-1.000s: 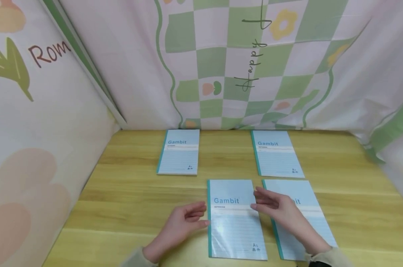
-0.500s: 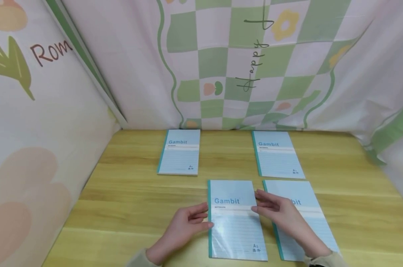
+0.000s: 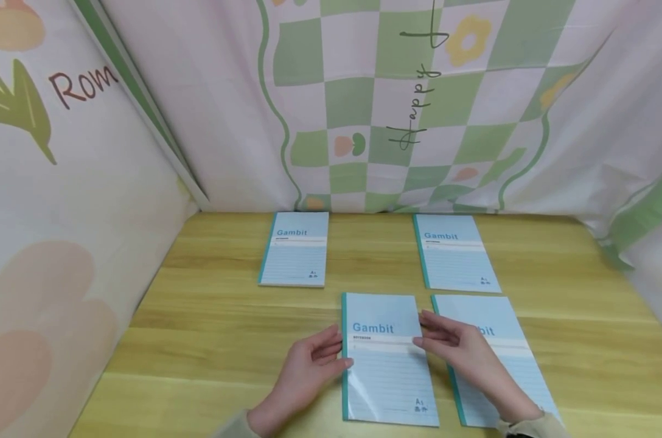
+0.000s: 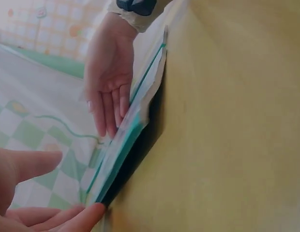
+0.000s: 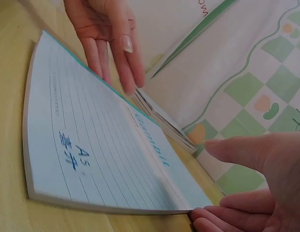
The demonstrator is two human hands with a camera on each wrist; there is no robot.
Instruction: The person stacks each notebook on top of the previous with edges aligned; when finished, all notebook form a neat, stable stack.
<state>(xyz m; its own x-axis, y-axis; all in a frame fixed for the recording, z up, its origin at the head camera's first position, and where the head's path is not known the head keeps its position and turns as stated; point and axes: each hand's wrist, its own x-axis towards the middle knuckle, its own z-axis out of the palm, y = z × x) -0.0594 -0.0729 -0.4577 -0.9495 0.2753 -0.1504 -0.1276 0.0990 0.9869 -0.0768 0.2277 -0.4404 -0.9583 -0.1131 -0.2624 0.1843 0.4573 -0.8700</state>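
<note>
A light-blue Gambit notebook [image 3: 388, 380] with a teal spine lies at the front middle, between the two hands. At its spine is the left hand [image 3: 308, 368], fingertips touching the edge low down; in the left wrist view its thumb [image 4: 38, 164] stands apart from the cover. Dark shadow shows under that spine, so this side looks slightly raised. The right hand [image 3: 468, 353] is at the opposite edge, fingertips against it. Its thumb [image 5: 232, 150] stays clear of the cover in the right wrist view. Part of a second notebook [image 3: 514, 365] is hidden below the right hand and forearm.
Two more matching notebooks lie at the back of the wooden table [image 3: 199, 340]: a thicker-looking one [image 3: 295, 261] left and another [image 3: 457, 261] right. Behind them hangs a checkered curtain [image 3: 347, 103]; a printed curtain [image 3: 62, 213] borders the left side.
The left hand has moved slightly right, up to the spine of the front middle notebook. That notebook has shifted a little upward in view. The right hand has come slightly closer to its edge.
</note>
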